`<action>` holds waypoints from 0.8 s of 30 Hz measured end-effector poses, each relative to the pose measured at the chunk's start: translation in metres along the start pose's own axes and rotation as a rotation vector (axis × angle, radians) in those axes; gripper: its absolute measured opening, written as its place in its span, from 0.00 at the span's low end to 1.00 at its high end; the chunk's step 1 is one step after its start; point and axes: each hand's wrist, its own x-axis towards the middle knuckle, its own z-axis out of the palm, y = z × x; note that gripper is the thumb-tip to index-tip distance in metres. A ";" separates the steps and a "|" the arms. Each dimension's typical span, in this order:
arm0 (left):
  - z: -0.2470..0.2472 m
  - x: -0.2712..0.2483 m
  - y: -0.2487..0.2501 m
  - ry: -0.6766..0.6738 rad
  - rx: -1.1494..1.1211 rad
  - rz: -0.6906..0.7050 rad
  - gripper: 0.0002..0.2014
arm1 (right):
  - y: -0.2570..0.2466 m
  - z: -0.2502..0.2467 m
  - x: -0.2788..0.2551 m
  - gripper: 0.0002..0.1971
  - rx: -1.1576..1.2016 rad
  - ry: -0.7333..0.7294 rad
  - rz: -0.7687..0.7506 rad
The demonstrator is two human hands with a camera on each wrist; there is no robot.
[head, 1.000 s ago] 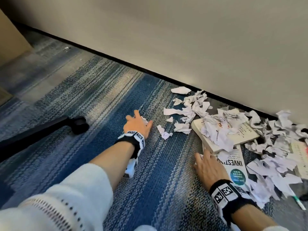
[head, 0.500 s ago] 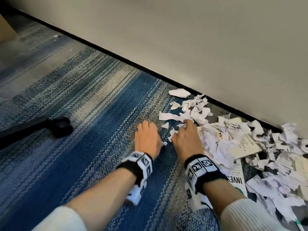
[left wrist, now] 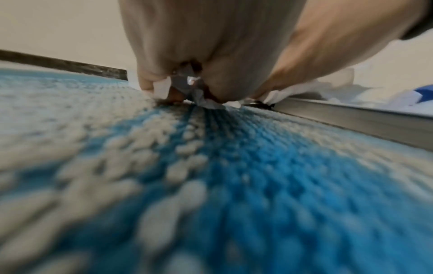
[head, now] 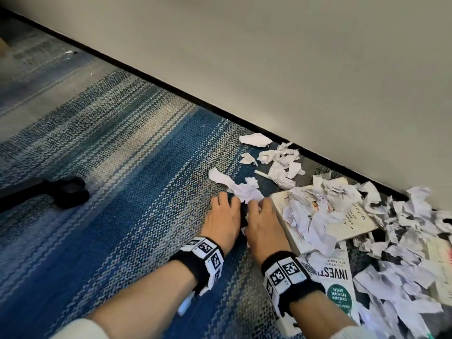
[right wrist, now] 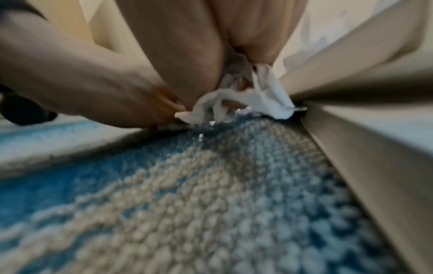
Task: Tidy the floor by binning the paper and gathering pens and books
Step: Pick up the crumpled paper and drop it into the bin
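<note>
Fingers of the left hand [head: 223,222] and the right hand [head: 263,226] curl down on the carpet [head: 137,192], side by side, palms down, and together they grip a bunch of paper [head: 245,192]. More torn paper lies over the books [head: 342,216] by the wall [head: 293,69]. A pen [head: 261,174] lies just past the hands.

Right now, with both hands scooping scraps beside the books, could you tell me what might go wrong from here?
1. The left hand and right hand pinch only a loose wad of paper scraps; bits could drop back onto the carpet when lifted.
2. A white pen lies half under scraps near the wall; it could get scooped up and binned.
3. Scraps cover the open book, so sweeping may crumple its pages.
</note>
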 end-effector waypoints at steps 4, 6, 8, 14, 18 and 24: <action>-0.013 0.011 -0.002 0.157 -0.090 0.012 0.05 | 0.018 -0.036 -0.017 0.24 0.218 0.230 0.019; -0.027 0.020 -0.001 0.324 -0.112 -0.044 0.09 | 0.037 -0.052 -0.019 0.25 0.244 0.350 0.109; -0.037 0.034 0.005 0.482 -0.114 -0.099 0.11 | 0.058 -0.057 -0.017 0.25 0.191 0.351 0.234; -0.014 0.052 0.035 0.147 -0.078 -0.143 0.26 | 0.091 -0.034 -0.004 0.34 -0.107 -0.073 0.447; 0.017 0.046 0.038 -0.004 0.067 -0.066 0.33 | 0.091 -0.019 -0.001 0.35 -0.091 -0.084 0.419; 0.019 0.048 0.044 0.202 0.074 0.141 0.13 | 0.074 -0.016 0.005 0.15 -0.146 0.079 0.214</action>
